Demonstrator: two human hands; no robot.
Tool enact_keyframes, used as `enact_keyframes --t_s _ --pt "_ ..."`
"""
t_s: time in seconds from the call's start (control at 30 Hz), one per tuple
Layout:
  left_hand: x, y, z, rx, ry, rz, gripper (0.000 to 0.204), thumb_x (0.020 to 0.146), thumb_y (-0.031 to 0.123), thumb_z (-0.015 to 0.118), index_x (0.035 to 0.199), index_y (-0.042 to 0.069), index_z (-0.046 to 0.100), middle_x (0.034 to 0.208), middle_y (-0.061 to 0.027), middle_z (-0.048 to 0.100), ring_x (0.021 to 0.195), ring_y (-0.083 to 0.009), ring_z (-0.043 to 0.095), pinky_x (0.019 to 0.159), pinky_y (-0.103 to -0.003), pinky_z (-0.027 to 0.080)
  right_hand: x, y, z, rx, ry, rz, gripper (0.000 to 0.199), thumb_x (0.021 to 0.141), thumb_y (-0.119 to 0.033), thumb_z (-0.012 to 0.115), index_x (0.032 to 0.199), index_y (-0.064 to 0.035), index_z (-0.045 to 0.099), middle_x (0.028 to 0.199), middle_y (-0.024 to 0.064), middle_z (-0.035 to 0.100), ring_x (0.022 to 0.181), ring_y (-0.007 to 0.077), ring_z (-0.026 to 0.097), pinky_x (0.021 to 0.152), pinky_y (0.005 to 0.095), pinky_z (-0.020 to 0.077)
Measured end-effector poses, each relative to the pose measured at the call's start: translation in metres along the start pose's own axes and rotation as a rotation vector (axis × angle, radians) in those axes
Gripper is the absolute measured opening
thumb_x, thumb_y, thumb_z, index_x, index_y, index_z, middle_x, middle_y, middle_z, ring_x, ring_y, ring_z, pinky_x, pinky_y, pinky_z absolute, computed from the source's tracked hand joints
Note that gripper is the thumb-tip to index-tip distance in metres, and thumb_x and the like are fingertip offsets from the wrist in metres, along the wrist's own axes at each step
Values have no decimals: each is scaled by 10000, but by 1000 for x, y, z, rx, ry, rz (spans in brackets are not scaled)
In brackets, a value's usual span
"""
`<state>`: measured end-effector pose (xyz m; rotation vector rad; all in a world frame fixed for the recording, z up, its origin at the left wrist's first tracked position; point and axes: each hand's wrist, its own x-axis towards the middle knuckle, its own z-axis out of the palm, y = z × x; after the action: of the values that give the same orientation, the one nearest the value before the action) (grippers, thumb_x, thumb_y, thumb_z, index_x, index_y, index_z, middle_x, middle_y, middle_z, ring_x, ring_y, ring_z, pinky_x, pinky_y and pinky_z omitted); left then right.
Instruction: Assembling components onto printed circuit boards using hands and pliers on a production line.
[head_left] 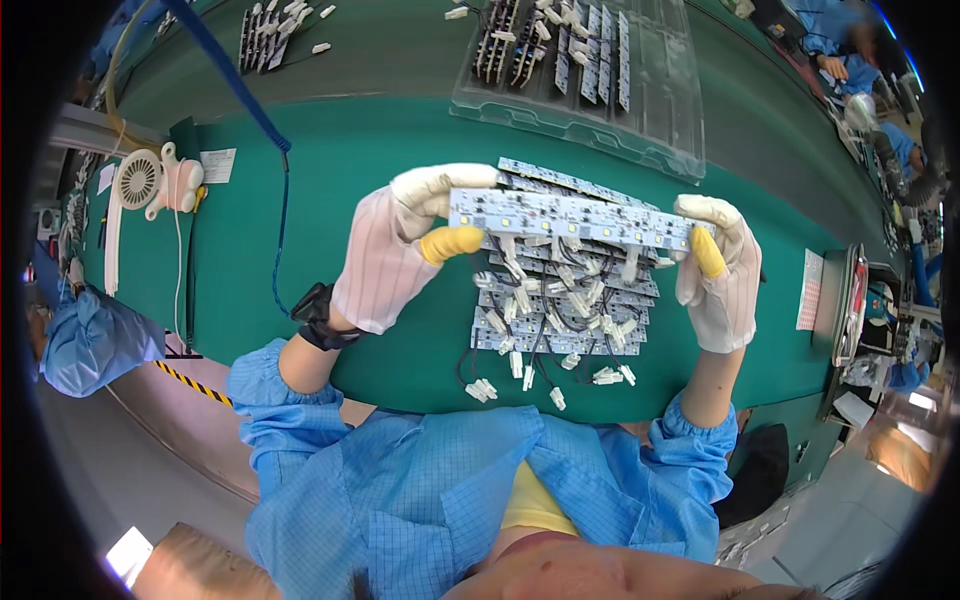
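Observation:
A long white LED circuit board (570,216) is stretched between my two gloved hands, its component side facing up. My left hand (390,245) pinches its left end, a yellow cover on the thumb. At the right end, my right hand (722,270) grips it in the same way, also with a yellow-covered thumb. Below and behind the held board lies a pile of similar LED boards (490,335) on the green mat. Black wires with white plug connectors (557,398) hang over the pile's near edge. The held board covers part of the pile.
A clear plastic tray (660,140) with more boards stands at the back. Another board bundle (262,45) lies far left. A small fan (160,180) stands on the left, near a hanging blue coiled cord (235,75). Other people sit at left and far right.

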<state>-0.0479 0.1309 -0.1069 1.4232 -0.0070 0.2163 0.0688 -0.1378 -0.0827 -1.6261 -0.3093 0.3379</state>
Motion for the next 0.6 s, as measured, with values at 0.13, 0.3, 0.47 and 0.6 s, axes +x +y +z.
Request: enact_keyframes --t_s 0.13,0.3,0.47,0.6 --pt "-2 2 -9 438 -71 83 505 760 167 754 1168 -61 565 1113 -111 627 935 -150 631 841 -261 506 -1 -3 -6 97 -51 3 323 915 -192 594 1143 34 555 625 21 558 405 50 450 380 178 308" --pt "0 2 -12 512 -71 219 492 755 178 754 1153 -52 581 1100 -105 625 927 -149 628 832 -259 506 0 -1 -4 86 -14 -8 339 914 -212 593 1141 36 555 691 27 575 430 48 458 405 176 325" --pt "0 6 -12 271 -49 78 552 761 265 761 1168 -53 570 1114 -101 620 936 -142 621 848 -258 496 -3 2 -15 98 -111 -19 269 917 -143 577 1138 9 559 861 9 565 484 12 442 444 150 304" --pt "-1 6 -13 264 -9 50 547 779 258 753 1180 -58 559 1126 -112 620 936 -144 622 844 -256 495 -1 -6 -11 12 -81 -52 295 897 -167 599 1124 19 572 788 16 562 542 44 460 486 177 333"
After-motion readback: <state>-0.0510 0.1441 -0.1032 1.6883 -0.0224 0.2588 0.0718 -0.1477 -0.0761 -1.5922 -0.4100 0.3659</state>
